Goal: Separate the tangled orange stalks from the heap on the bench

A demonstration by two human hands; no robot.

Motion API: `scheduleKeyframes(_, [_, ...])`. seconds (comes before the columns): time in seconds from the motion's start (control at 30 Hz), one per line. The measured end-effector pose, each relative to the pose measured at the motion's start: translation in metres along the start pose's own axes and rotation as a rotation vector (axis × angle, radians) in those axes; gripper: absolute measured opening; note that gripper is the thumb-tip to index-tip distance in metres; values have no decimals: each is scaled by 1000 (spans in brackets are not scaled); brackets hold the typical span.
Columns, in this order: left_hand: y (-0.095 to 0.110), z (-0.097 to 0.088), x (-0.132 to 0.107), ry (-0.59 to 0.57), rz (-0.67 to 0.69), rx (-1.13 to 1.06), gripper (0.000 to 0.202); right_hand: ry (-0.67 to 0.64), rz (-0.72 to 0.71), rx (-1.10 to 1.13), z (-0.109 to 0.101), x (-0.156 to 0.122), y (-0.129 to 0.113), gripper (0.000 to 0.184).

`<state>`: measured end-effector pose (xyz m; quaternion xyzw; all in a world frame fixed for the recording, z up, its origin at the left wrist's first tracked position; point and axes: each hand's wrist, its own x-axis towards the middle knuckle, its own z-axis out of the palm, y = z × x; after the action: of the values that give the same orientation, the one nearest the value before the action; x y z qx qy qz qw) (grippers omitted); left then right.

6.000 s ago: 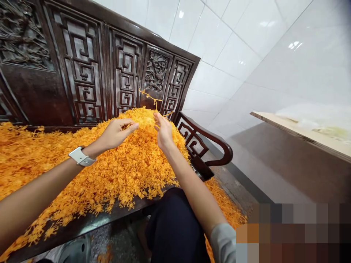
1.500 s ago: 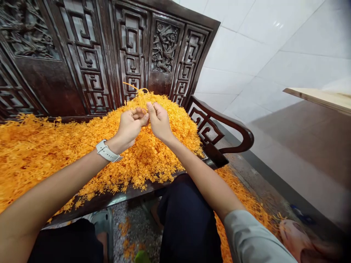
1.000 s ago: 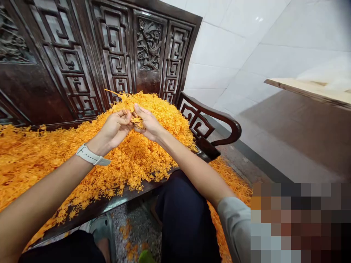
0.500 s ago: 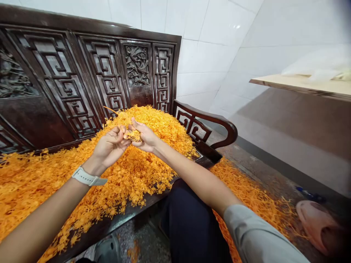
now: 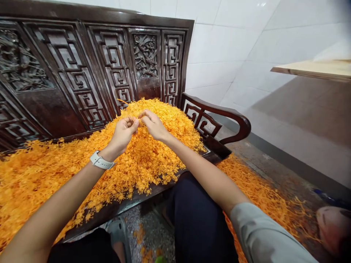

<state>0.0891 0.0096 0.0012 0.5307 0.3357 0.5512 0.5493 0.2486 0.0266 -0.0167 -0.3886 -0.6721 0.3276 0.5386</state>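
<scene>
Over the pile, my left hand (image 5: 124,133) and my right hand (image 5: 153,125) meet at the fingertips, both closed in a pinch. Between them is a small orange plastic piece (image 5: 134,119), mostly covered by the fingers. Beneath lies a big heap of orange plastic flower-like pieces (image 5: 159,153) with thin spread prongs, spilling left along the seat. A thin orange strand (image 5: 122,100) sticks up behind my left hand. A pale watch (image 5: 102,160) is on my left wrist.
The heap covers a dark carved wooden bench (image 5: 148,87) with a curved armrest (image 5: 233,120) at right. Loose orange strands (image 5: 260,190) lie on the floor beside it. A pale board (image 5: 315,68) juts out at right. A pinkish object (image 5: 330,223) stands lower right.
The orange prongs that showed in my right hand are gone from it, and its fingers now point in toward the left fingertips. The view has shifted slightly.
</scene>
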Motion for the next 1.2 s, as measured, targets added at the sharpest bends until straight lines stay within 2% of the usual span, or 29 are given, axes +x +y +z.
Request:
scheduleKeyframes(0.07, [-1, 2, -2, 10, -68, -114, 20, 13, 16, -28, 1, 1, 3, 8])
scheduleKeyframes(0.2, [0, 5, -2, 18, -231, -391, 17, 4, 11, 56, 6, 4, 4, 16])
scheduleKeyframes(0.33, [2, 4, -4, 37, -227, -601, 26, -123, 90, 265, 7, 5, -2, 22])
scheduleKeyframes(0.43, [4, 1, -7, 22, -215, -572, 27, -151, 57, 311, 8, 4, -2, 37])
scheduleKeyframes(0.53, [4, -1, -10, 20, -208, -501, 20, -102, 70, 303, 12, 2, 1, 50])
scheduleKeyframes(0.63, [2, -2, -13, 36, -216, -479, 14, -83, 64, 225, 14, -1, 0, 52])
scheduleKeyframes(0.73, [-1, -3, -15, 36, -237, -487, 16, -163, 41, 114, 12, -3, -6, 46])
scheduleKeyframes(0.83, [1, -6, -15, 53, -250, -489, 20, -297, 93, 102, 10, -3, -10, 44])
scheduleKeyframes(0.97, [10, -8, -14, 38, -238, -477, 26, -355, 83, 72, 14, -3, -11, 60])
scheduleKeyframes(1.03, [17, -10, -13, 28, -268, -434, 30, -351, 134, 151, 16, -4, -13, 58])
scheduleKeyframes(1.2, [29, -17, -11, -10, -323, -435, 32, -426, 338, 603, 24, -11, -26, 36])
